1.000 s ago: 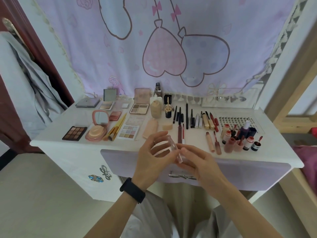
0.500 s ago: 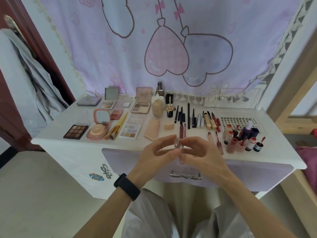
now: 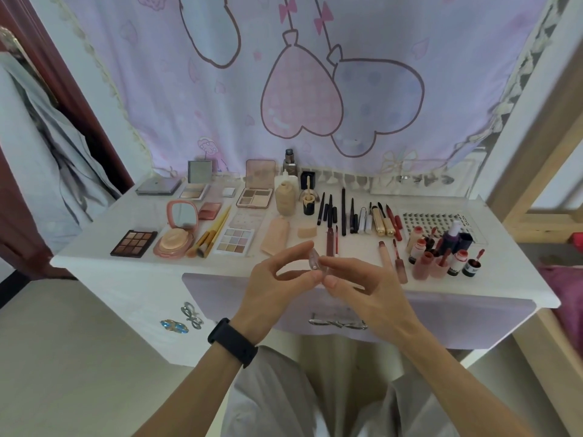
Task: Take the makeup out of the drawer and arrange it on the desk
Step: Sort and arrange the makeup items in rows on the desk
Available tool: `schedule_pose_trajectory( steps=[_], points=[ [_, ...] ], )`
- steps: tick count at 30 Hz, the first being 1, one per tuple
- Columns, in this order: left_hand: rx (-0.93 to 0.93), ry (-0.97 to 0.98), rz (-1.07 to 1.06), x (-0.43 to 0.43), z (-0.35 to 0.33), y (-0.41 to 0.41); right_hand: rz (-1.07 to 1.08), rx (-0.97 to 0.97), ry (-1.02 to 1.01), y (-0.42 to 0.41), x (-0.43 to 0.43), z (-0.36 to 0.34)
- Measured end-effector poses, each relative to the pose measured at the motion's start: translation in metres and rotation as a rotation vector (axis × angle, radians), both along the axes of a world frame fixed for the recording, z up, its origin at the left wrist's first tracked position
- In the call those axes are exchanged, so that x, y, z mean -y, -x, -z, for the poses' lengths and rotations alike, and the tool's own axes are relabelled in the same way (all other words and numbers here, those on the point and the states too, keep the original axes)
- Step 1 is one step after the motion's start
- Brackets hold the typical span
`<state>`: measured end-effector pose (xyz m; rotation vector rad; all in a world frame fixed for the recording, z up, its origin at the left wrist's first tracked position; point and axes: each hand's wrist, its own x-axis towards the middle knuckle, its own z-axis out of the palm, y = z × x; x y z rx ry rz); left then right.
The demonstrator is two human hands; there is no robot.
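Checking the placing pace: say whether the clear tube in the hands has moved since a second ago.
Yes. The clear tube has risen from the drawer front toward the desk edge, held by both hands.

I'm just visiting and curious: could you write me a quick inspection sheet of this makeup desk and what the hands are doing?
Surface: white desk, crowded with makeup in rows.
Job's things: small clear tube held between both hands; drawer below looks closed.
Clutter: eyeshadow palette, open compact, brushes, pencils, red-capped bottles.
Hands: left hand and right hand pinch the tube together above the desk edge.
Cables: nothing seen.
Surroundings: lilac heart curtain, wooden frame, hanging grey garment.
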<state>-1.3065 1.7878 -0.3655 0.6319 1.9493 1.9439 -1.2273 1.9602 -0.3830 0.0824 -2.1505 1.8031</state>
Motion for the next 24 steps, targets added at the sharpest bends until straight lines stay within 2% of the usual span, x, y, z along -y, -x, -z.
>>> schedule_pose_trajectory(
  steps=[8, 12, 17, 19, 24],
  points=[
    [0.231, -0.164, -0.070, -0.011, 0.005, -0.004, 0.208, -0.161, -0.301, 0.005, 0.016, 0.009],
    [0.249, -0.197, -0.140, -0.016, 0.006, -0.007, 0.280, -0.194, -0.353, 0.010, 0.022, 0.010],
    [0.237, -0.233, -0.151, -0.019, 0.008, -0.011, 0.366, -0.161, -0.276, 0.016, 0.017, 0.001],
    [0.261, -0.270, -0.127, -0.018, 0.007, -0.009, 0.334, -0.194, -0.361, 0.014, 0.017, -0.003],
    [0.400, -0.347, -0.039, -0.013, 0.003, -0.002, 0.279, -0.132, -0.347, 0.016, 0.019, -0.009]
  ],
)
